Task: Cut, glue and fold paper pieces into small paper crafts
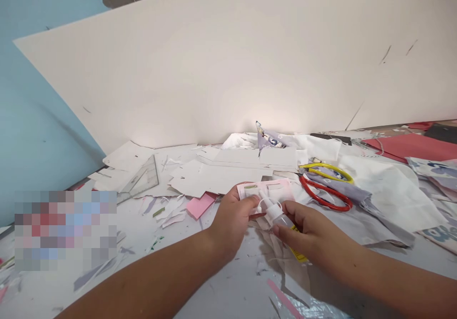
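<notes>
Obs: small clear plastic squeeze bottle (277, 214) with white nozzle, at 6 o'clock of the pink-edged white paper card (267, 188). Grip: right hand (314, 235) pinches its body; left hand (232, 219) pinches, probably, the card's edge. Likely light, slippery, soft-walled: hold mid-body.

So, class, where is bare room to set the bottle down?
Barest: the tabletop between the two forearms, below the bottle. Crowded with paper sheets behind the left hand and cloth and a red loop beside the right hand.

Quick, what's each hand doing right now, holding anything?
Left hand: closed, pinching a pink paper piece.
Right hand: closed around a small bottle, its nozzle pointing at the paper.
</notes>
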The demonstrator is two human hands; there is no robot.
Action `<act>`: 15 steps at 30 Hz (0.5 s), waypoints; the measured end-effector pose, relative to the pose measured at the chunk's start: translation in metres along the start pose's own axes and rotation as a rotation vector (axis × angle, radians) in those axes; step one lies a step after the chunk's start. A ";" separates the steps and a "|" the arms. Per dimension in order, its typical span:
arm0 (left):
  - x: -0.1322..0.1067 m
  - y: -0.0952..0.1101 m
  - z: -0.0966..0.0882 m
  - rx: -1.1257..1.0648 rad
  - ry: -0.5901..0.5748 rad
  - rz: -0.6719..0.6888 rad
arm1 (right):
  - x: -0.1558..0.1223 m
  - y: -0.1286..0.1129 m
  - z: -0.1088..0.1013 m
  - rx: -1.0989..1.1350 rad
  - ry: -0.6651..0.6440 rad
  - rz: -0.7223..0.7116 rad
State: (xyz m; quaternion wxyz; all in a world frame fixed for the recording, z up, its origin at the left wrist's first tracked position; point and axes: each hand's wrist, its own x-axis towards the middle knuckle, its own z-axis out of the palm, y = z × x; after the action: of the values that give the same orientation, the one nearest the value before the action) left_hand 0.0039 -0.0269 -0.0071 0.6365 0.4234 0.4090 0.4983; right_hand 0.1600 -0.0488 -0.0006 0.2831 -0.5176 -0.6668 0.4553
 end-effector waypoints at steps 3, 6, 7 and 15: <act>0.001 0.000 -0.001 0.031 -0.020 -0.023 | 0.001 0.000 0.000 0.050 0.000 -0.008; 0.002 0.000 -0.001 0.041 -0.036 -0.032 | 0.001 0.000 -0.001 0.127 0.018 -0.016; 0.002 0.000 -0.001 0.040 -0.029 -0.028 | 0.001 0.000 -0.001 0.146 0.020 -0.022; 0.002 0.002 -0.001 0.063 0.019 0.014 | 0.001 0.006 0.002 0.126 0.019 -0.067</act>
State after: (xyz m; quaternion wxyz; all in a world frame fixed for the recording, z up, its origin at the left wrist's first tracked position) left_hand 0.0027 -0.0249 -0.0060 0.6155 0.4412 0.4275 0.4937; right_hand 0.1603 -0.0485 -0.0067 0.3362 -0.4805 -0.6511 0.4818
